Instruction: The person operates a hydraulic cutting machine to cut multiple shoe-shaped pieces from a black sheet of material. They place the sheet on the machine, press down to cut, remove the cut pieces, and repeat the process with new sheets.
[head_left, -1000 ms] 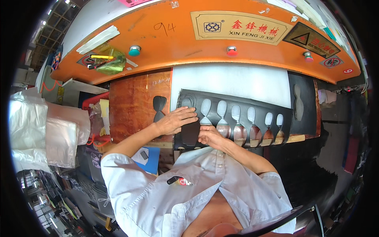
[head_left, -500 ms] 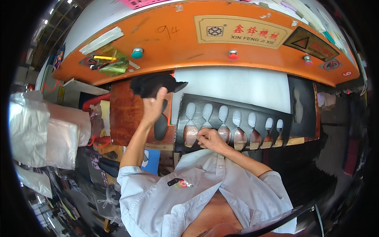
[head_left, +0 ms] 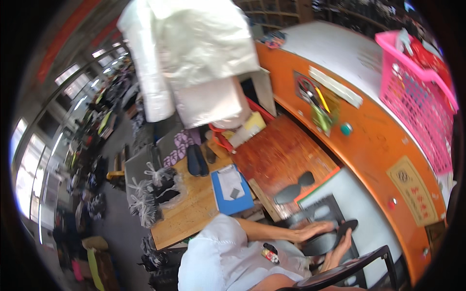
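Observation:
In front of my chest, black shoe insoles (head_left: 321,243) are held between my two hands; whether it is one stack cannot be made out. My left hand (head_left: 313,231) lies along their upper side with its fingers nearly straight. From the lower right, my right hand (head_left: 341,248) grips the end with the rounded tip. Below the hands is a black sheet (head_left: 334,207) with insole-shaped cut-outs, partly covered by my hands and arms. A single dark insole (head_left: 287,194) lies on the reddish-brown board (head_left: 272,150) to the left of the sheet.
An orange machine beam (head_left: 361,143) crosses behind the white work surface (head_left: 361,199), with a pink basket (head_left: 412,92) on top. To the left stand a wooden table (head_left: 194,213) with a blue folder (head_left: 232,194), dark shoes (head_left: 197,161) and bagged goods (head_left: 155,194). Plastic sheets (head_left: 208,43) hang beyond.
The view has swung left. My left hand has come back from the far left with the dark pieces, and my right hand has left the cut-out sheet to meet it.

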`<state>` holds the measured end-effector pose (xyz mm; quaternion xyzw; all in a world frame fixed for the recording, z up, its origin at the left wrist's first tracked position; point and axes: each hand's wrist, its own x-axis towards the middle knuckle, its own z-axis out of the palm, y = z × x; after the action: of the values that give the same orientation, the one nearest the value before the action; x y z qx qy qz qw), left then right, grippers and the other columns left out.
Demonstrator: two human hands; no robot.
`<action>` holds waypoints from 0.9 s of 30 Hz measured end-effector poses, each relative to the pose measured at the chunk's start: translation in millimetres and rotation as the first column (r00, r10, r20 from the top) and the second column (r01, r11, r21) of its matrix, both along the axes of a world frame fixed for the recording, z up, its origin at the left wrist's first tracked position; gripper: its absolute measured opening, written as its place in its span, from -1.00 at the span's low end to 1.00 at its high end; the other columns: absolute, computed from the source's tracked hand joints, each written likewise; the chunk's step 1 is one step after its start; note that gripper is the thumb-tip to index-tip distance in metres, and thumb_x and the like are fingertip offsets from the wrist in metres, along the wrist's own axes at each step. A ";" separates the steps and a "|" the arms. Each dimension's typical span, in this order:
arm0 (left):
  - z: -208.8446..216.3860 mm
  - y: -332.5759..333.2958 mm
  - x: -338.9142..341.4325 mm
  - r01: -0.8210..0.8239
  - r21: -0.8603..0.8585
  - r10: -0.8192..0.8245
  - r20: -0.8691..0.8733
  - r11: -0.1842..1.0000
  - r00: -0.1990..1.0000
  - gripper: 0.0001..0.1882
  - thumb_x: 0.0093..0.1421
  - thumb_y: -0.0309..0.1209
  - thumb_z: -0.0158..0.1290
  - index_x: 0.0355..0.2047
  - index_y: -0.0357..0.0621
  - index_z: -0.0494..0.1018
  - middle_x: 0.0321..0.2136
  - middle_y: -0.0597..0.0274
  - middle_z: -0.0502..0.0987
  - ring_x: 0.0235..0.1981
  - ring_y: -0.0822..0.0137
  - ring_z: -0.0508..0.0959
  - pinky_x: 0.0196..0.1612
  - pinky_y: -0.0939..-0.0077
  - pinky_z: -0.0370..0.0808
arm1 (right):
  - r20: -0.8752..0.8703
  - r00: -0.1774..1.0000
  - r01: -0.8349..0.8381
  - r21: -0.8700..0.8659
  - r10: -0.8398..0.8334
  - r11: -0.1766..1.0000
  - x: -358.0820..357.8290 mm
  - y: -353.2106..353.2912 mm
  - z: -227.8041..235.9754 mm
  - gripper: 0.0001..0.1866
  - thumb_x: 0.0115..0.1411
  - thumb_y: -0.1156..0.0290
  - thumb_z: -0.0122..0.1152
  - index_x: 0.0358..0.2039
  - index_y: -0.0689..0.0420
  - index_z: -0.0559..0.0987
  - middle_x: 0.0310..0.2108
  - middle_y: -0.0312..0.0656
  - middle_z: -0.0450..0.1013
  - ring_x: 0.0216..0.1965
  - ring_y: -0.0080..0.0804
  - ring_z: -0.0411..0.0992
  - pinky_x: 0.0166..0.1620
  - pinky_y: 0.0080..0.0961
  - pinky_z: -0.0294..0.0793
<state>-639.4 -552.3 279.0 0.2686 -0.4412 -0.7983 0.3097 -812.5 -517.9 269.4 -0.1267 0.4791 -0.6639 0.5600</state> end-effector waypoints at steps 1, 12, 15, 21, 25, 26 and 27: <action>-1.0 0.5 1.5 0.040 0.302 -0.033 -0.027 0.953 0.999 -0.26 0.49 -0.05 0.01 0.44 -0.39 0.17 0.41 0.00 0.33 0.41 0.19 0.33 0.43 0.31 0.28 | -0.061 0.996 0.059 -0.056 -0.062 0.997 -0.5 -3.6 0.3 -0.45 0.47 0.09 0.13 0.19 0.33 0.49 0.07 -0.07 0.54 -0.07 -0.38 0.53 0.01 -0.37 0.55; 25.4 -45.9 28.8 0.512 -0.752 0.273 0.640 0.415 0.719 -0.33 0.19 -0.32 0.25 0.25 -0.36 0.33 -0.24 -0.12 0.53 -0.19 -0.15 0.57 -0.12 0.01 0.54 | -0.571 0.820 -0.074 -0.068 0.022 0.995 -29.6 -40.6 -15.5 -0.63 0.46 0.23 0.17 0.02 0.32 0.58 -0.19 -0.18 0.53 -0.16 -0.43 0.46 0.00 -0.44 0.45; 15.5 -39.5 13.8 0.480 -0.836 0.437 0.549 0.267 0.713 -0.29 0.19 -0.28 0.25 0.28 -0.35 0.31 -0.23 -0.07 0.53 -0.11 -0.08 0.56 -0.05 0.06 0.52 | -0.715 0.697 0.011 -0.070 -0.058 0.997 -30.6 -37.4 -34.8 -0.76 0.42 0.37 0.18 -0.18 0.33 0.59 -0.21 -0.18 0.53 -0.19 -0.40 0.46 -0.01 -0.43 0.46; 9.3 -36.5 0.9 0.570 -0.781 0.471 0.616 0.256 0.632 -0.34 0.18 -0.29 0.26 0.24 -0.33 0.34 -0.17 0.00 0.55 -0.04 -0.02 0.55 0.02 0.12 0.48 | -0.776 0.631 -0.153 -0.133 -0.007 0.979 -35.0 -28.6 -48.3 -0.83 0.40 0.49 0.13 -0.24 0.36 0.58 -0.26 -0.16 0.57 -0.21 -0.37 0.48 -0.01 -0.43 0.48; 10.7 -41.3 1.4 0.546 -0.809 0.483 0.575 0.218 0.660 -0.48 0.14 -0.39 0.21 0.11 -0.29 0.40 -0.22 0.01 0.57 -0.07 -0.05 0.57 -0.05 0.09 0.50 | -0.712 0.697 -0.012 -0.129 -0.084 0.992 -36.2 -20.1 -39.7 -0.85 0.39 0.50 0.18 -0.22 0.35 0.61 -0.20 -0.14 0.58 -0.16 -0.35 0.51 0.03 -0.40 0.50; 10.4 -41.6 -0.7 0.515 -0.822 0.455 0.565 0.242 0.689 -0.50 0.12 -0.41 0.20 0.07 -0.29 0.42 -0.23 0.00 0.56 -0.10 -0.05 0.58 -0.08 0.09 0.50 | -0.776 0.627 -0.047 -0.127 -0.070 0.991 -33.5 -18.0 -36.5 -0.83 0.40 0.48 0.20 -0.19 0.34 0.63 -0.15 -0.12 0.59 -0.12 -0.33 0.51 0.04 -0.38 0.50; 9.6 -40.9 -3.7 0.509 -0.813 0.450 0.581 0.284 0.678 -0.53 0.10 -0.43 0.19 0.04 -0.28 0.43 -0.24 0.00 0.56 -0.12 -0.05 0.59 -0.10 0.08 0.51 | -0.809 0.588 -0.124 -0.080 0.008 0.989 -32.0 -15.5 -32.6 -0.82 0.40 0.47 0.19 -0.18 0.36 0.63 -0.12 -0.08 0.58 -0.10 -0.28 0.51 0.05 -0.35 0.49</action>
<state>-643.0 -593.2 288.6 0.3117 -0.9133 -0.1890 0.1819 -844.5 -533.4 236.9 -0.4666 0.6322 -0.5425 0.2974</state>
